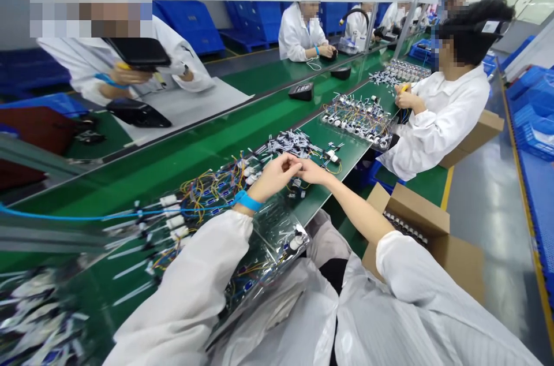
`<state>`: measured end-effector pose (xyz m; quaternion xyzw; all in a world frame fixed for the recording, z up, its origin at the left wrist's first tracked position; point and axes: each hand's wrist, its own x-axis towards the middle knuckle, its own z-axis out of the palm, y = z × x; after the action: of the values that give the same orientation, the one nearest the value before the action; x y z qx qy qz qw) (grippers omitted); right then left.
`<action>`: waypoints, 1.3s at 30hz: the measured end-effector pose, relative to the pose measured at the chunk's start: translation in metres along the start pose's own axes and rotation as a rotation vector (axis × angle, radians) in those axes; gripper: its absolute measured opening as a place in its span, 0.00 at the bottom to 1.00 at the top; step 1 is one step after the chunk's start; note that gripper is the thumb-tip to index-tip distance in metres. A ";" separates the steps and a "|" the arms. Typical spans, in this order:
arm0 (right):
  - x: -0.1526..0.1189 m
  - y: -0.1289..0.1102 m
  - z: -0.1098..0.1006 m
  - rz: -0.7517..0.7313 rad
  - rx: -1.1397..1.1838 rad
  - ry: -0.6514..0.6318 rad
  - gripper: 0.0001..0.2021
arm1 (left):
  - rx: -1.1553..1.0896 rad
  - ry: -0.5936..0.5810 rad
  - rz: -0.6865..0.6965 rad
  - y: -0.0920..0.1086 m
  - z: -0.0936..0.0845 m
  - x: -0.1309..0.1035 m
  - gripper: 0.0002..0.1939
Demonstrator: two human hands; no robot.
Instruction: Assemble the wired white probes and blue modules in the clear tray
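Note:
My left hand (276, 174) and my right hand (310, 171) meet over the near edge of the green workbench. The fingertips of both are pinched together, and whatever is between them is too small or hidden to make out. A blue wrist strap (247, 201) circles my left wrist, its cord running off to the left. Just beyond the hands lies a heap of small grey-white and black parts (291, 141). Under my left forearm, a clear plastic tray (270, 242) carries white parts with coloured wires (212, 187). A white part with a yellow wire (332, 156) rests to the right.
A green conveyor belt (190, 155) runs beyond the bench, with a black device (301, 91) on it. At right, a co-worker (450, 118) sits by another tray of wired parts (357, 120). Cardboard boxes (419, 210) stand on the floor at my right. Another person (130, 66) works opposite.

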<state>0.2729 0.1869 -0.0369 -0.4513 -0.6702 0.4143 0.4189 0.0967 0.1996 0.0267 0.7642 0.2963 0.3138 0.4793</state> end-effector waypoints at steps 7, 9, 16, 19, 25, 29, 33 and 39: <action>-0.015 0.004 0.002 0.018 0.199 -0.156 0.11 | 0.100 -0.154 0.119 -0.007 -0.014 -0.014 0.14; -0.020 0.004 0.001 0.028 0.166 -0.125 0.14 | 0.175 -0.122 0.158 -0.011 -0.018 -0.016 0.15; -0.032 0.007 -0.007 0.086 0.253 0.175 0.19 | -0.021 -0.029 0.115 -0.037 -0.024 -0.022 0.23; -0.034 0.011 -0.012 0.116 0.284 0.207 0.22 | 0.028 -0.006 0.080 -0.049 -0.030 -0.024 0.26; -0.035 0.005 -0.019 0.109 0.256 0.242 0.22 | -0.012 0.036 -0.025 -0.045 -0.036 -0.025 0.24; -0.029 -0.014 -0.024 0.025 0.301 0.405 0.23 | -0.486 0.297 -0.019 -0.017 -0.037 -0.004 0.15; -0.017 -0.040 -0.041 -0.098 0.342 0.679 0.24 | -0.738 0.503 0.029 0.016 -0.048 0.030 0.14; -0.013 -0.055 -0.099 -0.159 0.350 0.950 0.23 | -0.766 0.677 0.146 0.047 -0.076 0.053 0.14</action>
<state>0.3540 0.1782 0.0422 -0.4604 -0.3588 0.2363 0.7768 0.0788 0.2637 0.1060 0.4084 0.2447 0.6620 0.5789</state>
